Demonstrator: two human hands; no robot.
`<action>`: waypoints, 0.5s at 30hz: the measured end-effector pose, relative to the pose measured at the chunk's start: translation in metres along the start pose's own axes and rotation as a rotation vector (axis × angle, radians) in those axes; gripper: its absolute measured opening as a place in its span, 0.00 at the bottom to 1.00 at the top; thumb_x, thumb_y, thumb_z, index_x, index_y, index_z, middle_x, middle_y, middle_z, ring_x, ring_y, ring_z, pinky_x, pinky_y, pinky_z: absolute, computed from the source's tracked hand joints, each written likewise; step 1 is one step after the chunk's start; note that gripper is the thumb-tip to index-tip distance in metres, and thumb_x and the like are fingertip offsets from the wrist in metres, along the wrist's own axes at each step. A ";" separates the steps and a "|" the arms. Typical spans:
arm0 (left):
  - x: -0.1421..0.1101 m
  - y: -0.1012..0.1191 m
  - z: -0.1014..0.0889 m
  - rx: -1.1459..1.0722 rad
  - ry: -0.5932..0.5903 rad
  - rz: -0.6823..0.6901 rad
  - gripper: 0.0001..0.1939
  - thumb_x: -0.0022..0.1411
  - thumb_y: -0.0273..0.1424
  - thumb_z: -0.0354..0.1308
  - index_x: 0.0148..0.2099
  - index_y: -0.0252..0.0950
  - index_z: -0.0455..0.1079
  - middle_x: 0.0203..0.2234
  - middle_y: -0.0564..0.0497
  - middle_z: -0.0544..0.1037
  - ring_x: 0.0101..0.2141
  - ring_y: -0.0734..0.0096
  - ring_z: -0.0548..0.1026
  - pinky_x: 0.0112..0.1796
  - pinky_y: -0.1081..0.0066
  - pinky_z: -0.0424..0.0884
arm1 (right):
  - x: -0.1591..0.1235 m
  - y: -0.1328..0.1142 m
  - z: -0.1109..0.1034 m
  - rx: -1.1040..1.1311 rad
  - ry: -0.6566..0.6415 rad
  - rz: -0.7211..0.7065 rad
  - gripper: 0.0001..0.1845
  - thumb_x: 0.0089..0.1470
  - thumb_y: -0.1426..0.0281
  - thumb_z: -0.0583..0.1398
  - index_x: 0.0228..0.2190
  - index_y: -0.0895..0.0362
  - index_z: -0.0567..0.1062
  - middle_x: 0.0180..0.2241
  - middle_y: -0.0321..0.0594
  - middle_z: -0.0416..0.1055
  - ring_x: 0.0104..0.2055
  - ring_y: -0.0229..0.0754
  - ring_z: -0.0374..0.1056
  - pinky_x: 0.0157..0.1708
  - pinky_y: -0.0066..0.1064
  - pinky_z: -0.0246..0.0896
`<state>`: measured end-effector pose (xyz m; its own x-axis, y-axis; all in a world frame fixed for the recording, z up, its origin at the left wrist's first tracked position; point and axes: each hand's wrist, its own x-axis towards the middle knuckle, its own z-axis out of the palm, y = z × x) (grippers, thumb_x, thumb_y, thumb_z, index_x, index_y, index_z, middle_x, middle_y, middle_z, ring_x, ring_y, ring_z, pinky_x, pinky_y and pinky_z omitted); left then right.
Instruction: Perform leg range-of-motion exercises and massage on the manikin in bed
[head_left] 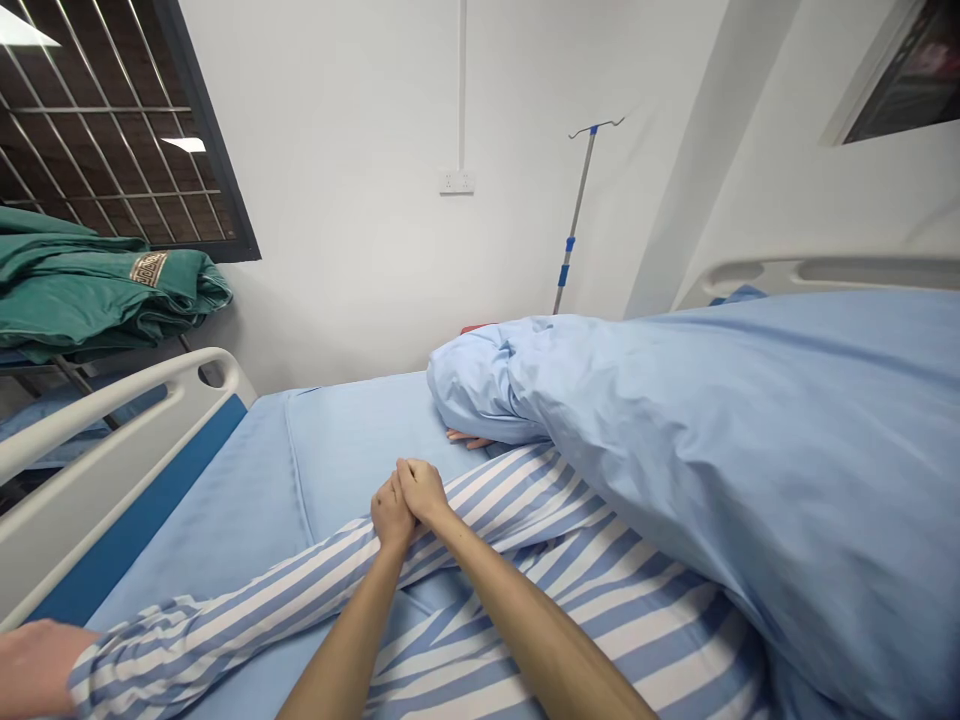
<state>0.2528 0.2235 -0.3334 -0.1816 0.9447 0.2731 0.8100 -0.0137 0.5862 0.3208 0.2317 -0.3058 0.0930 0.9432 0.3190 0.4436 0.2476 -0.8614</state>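
My left hand (391, 512) and my right hand (421, 490) are side by side, touching, on a leg in blue-and-white striped trousers (495, 500). Both have curled fingers closed over the leg around the knee; the fingertips are hidden on the far side. The leg stretches to the lower left, where a bare foot or ankle (37, 660) comes out of the cuff. A second striped leg (637, 620) lies closer to me. Under the quilt's edge, fingers of another hand (466, 438) show.
A light-blue quilt (712, 450) covers the right side of the bed (352, 420). The white-and-blue footboard (127, 400) rises at left, the headboard (862, 270) at far right. An IV pole (576, 220) stands behind the bed. Green folded cloth (97, 285) lies near a barred window (112, 120).
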 end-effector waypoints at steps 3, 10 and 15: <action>-0.001 -0.002 0.004 0.132 -0.030 0.036 0.15 0.62 0.28 0.42 0.42 0.35 0.70 0.34 0.45 0.76 0.37 0.67 0.73 0.38 0.71 0.64 | 0.001 -0.002 -0.005 0.052 -0.025 -0.005 0.23 0.56 0.61 0.47 0.14 0.57 0.63 0.14 0.31 0.58 0.20 0.33 0.53 0.21 0.25 0.46; -0.001 0.007 0.001 0.191 -0.098 0.050 0.17 0.61 0.29 0.43 0.46 0.32 0.68 0.39 0.41 0.76 0.40 0.63 0.72 0.41 0.69 0.63 | -0.006 0.018 -0.004 0.159 0.010 -0.011 0.22 0.55 0.59 0.47 0.15 0.57 0.62 0.16 0.33 0.60 0.21 0.34 0.55 0.22 0.26 0.48; 0.008 0.055 -0.014 -0.216 -0.055 -0.037 0.25 0.63 0.38 0.37 0.22 0.35 0.68 0.20 0.48 0.74 0.25 0.70 0.70 0.28 0.73 0.61 | 0.007 0.024 -0.013 0.478 0.145 0.121 0.20 0.52 0.56 0.48 0.16 0.56 0.59 0.16 0.32 0.57 0.21 0.35 0.53 0.21 0.26 0.51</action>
<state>0.2881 0.2259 -0.2887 -0.1735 0.9621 0.2104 0.6645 -0.0434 0.7460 0.3438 0.2414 -0.3195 0.2562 0.9393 0.2281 -0.0317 0.2440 -0.9693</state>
